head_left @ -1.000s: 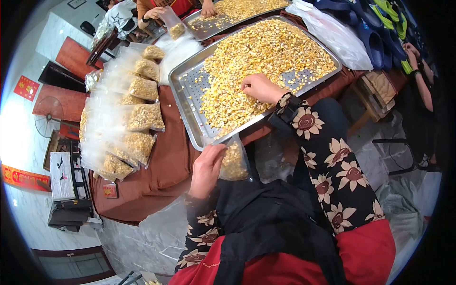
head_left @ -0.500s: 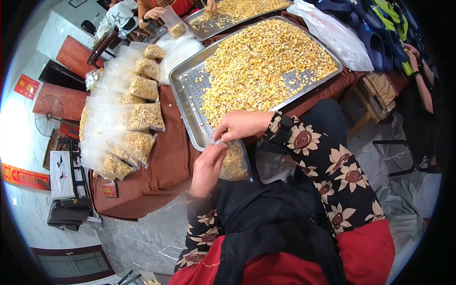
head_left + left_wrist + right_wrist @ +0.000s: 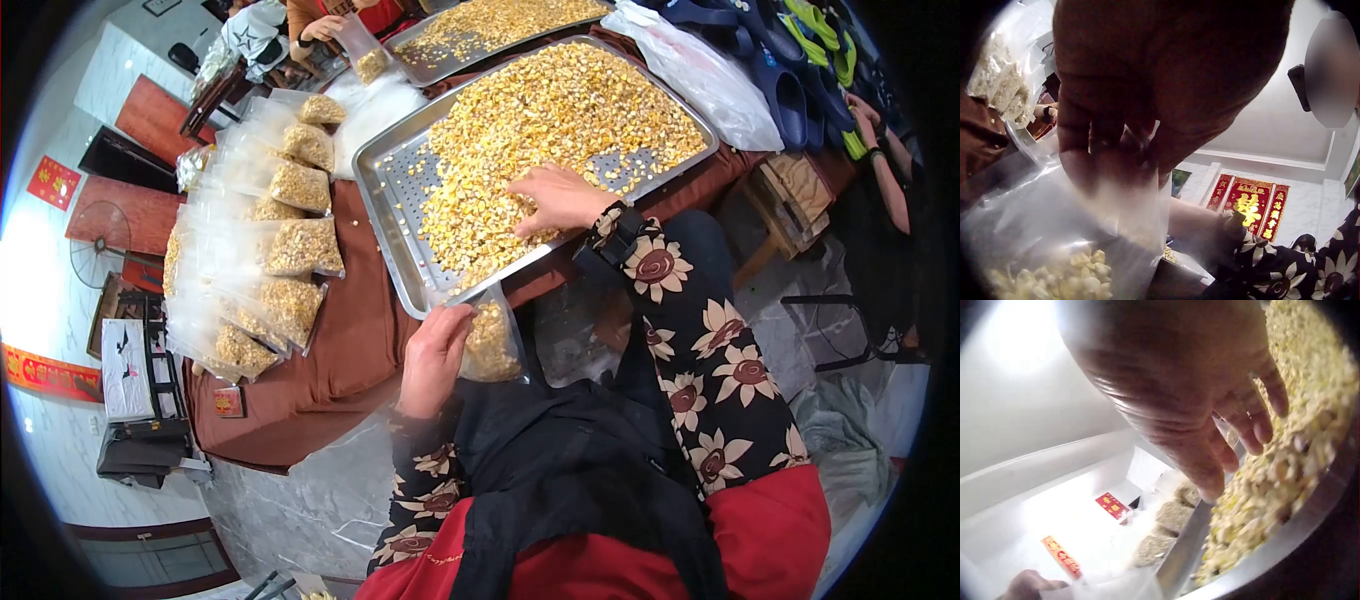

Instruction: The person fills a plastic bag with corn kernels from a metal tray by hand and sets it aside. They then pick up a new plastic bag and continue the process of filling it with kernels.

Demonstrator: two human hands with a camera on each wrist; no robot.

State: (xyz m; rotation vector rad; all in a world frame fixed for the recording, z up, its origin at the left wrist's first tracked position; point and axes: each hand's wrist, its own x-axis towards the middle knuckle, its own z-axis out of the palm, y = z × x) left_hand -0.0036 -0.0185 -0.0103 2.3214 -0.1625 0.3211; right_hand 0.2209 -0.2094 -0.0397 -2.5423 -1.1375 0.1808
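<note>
My left hand [image 3: 435, 355] pinches the upper edge of a clear plastic bag [image 3: 492, 345] partly filled with yellow corn kernels. This bag hangs just off the near corner of a metal tray [image 3: 395, 195], and in the left wrist view kernels [image 3: 1082, 275] show through its film. Over the near side of the heaped corn kernels [image 3: 570, 105] my right hand [image 3: 562, 198] reaches with thumb and fingers spread. The right wrist view shows its fingertips close at the surface of the pile [image 3: 1297, 456], with the fingers fairly straight.
Several filled bags [image 3: 300, 245] lie in overlapping rows on the brown cloth [image 3: 345, 370] at left. Another person's hand [image 3: 322, 28] holds a bag [image 3: 365, 55] beside a second tray [image 3: 425, 60]. At upper right are white plastic [image 3: 700, 75] and dark blue slippers [image 3: 790, 100].
My right hand went from the kernels to the bag's mouth beside my left hand, then back over the pile, its fingers now spread. The left hand and bag stayed in place.
</note>
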